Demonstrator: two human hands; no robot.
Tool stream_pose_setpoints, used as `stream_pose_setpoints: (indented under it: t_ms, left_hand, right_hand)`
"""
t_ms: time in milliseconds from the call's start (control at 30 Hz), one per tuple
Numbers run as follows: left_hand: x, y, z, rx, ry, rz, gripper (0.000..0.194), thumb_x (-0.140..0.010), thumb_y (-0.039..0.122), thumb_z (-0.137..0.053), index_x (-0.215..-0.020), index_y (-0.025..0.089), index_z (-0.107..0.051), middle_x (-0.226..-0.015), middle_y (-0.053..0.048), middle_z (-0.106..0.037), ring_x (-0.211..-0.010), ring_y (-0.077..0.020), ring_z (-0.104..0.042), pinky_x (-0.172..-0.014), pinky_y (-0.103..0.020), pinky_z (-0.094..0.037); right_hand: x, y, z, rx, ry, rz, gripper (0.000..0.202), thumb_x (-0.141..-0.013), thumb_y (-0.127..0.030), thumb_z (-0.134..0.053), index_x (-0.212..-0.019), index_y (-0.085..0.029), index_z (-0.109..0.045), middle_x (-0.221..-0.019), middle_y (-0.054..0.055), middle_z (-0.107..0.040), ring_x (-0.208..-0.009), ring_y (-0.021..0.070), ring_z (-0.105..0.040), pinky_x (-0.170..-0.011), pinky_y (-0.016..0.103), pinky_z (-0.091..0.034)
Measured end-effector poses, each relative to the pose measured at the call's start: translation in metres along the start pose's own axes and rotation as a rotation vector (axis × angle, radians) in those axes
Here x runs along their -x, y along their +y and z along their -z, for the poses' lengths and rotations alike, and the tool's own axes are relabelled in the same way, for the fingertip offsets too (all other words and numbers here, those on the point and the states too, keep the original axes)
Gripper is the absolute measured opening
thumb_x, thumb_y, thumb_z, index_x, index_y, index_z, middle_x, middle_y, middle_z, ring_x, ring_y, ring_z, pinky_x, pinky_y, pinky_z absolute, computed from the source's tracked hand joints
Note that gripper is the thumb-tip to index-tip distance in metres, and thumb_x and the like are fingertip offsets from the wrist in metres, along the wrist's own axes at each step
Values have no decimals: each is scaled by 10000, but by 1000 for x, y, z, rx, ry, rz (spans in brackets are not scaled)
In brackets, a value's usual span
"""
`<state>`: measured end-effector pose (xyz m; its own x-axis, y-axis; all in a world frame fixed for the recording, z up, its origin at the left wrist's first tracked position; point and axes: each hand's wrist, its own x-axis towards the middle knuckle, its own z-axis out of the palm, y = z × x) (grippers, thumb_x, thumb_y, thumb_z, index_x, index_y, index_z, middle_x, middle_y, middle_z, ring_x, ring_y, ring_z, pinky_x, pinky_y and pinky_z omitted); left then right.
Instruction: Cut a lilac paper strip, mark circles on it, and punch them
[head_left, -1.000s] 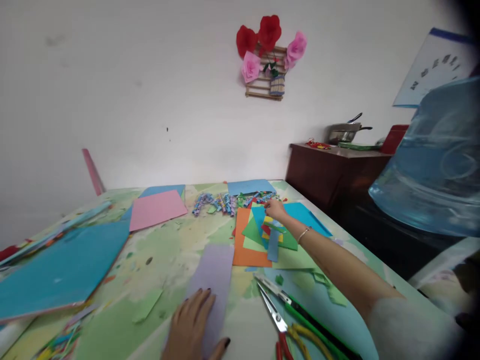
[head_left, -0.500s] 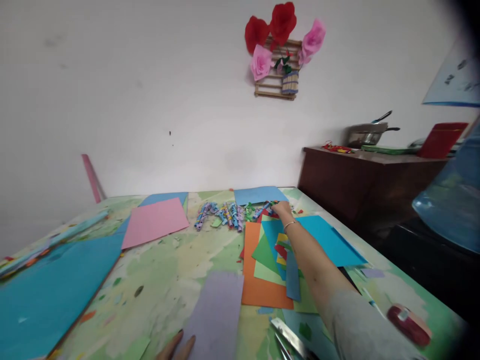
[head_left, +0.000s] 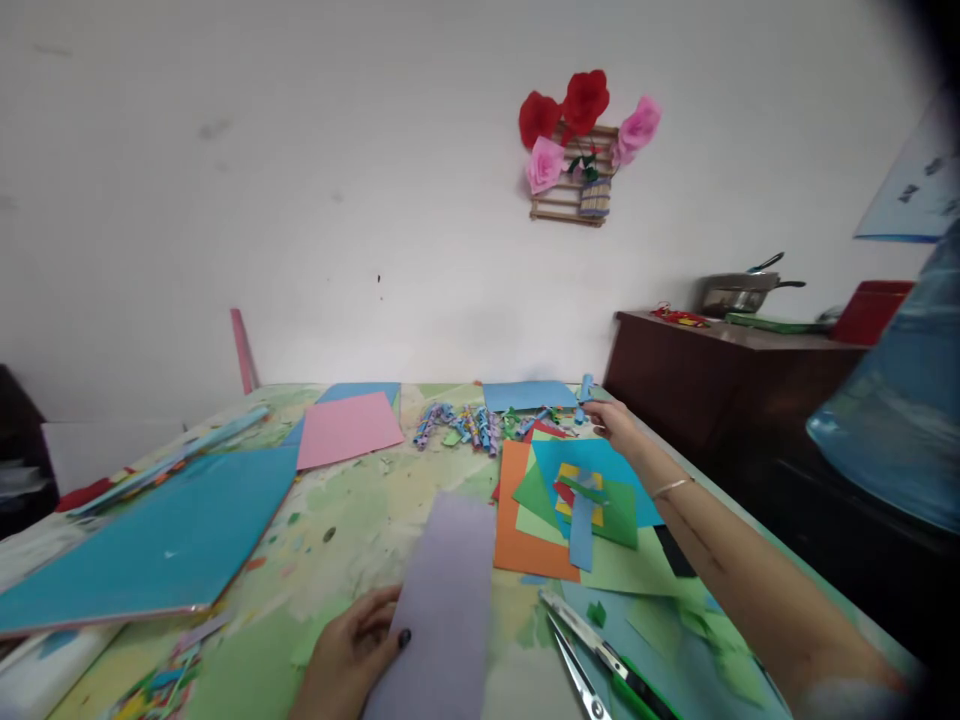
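Note:
A sheet of purple paper lies in front of me. At its left edge my left hand pinches it, thumb on top and fingers tucked behind. Farther off on the right, my right hand holds a small blue paper roll upright at the fingertips. Several rolled paper pieces in blue, purple and yellow lie in a row left of that hand. Below the right hand is a stack of coloured sheets, with an orange sheet and a narrow blue strip.
Scissors and a green-handled cutter lie near the front edge. On the left are a large teal sheet and a pink sheet. A dark cabinet and a blue water bottle stand to the right.
My right hand has moved right from among the paper rolls and now holds up a blue one. My left hand has come farther into view along the purple paper. The view has shifted.

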<state>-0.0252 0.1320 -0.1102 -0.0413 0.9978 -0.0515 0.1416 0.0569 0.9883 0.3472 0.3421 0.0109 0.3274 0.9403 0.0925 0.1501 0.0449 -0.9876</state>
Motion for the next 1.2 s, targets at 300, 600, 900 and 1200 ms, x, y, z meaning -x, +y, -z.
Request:
stream_pose_setpoints:
  t_ms: [300, 600, 900, 1200]
  left_hand:
    - [-3, 14, 16, 70, 302, -231, 288, -542, 394, -727, -734, 186, -676, -731, -43, -726, -697, -216, -683, -651, -297, -551]
    - [-13, -1, 40, 90, 335, -321, 245, -866, 328, -588, -1010, 130, -590, -967, -50, -635, -838, -160, -623, -750, -353, -531]
    - [-14, -3, 37, 50, 176, -407, 298, -888, 329, -556, -1123, 146, -556, -1094, -73, -594, -913, -181, -605, -780, -381, -525]
    - [-11, -5, 30, -50, 24, -454, 287, -888, 331, -556, -1105, 143, -563, -1067, -67, -602, -898, -176, -607, -775, -377, -525]
  right_hand:
    - [164, -9, -42, -248, -353, 8, 346, -629, -192, -703, -946, -196, -564, -838, 24, -687, -697, 132, -614, -488, 190, -396]
    - [269, 7, -84, -302, -469, 34, 286, -680, -332, -619, -912, -209, -508, -904, 89, -708, -782, 186, -648, -599, 269, -472]
    - [268, 58, -115, 95, -316, 391, 195, -643, -211, -561, -824, -212, -489, -754, 9, -622, -679, 164, -580, -579, 259, -424]
    - [260, 75, -113, 395, -264, 500, 169, -693, -178, -556, -851, -207, -501, -747, 5, -631, -608, 151, -550, -602, 250, -359]
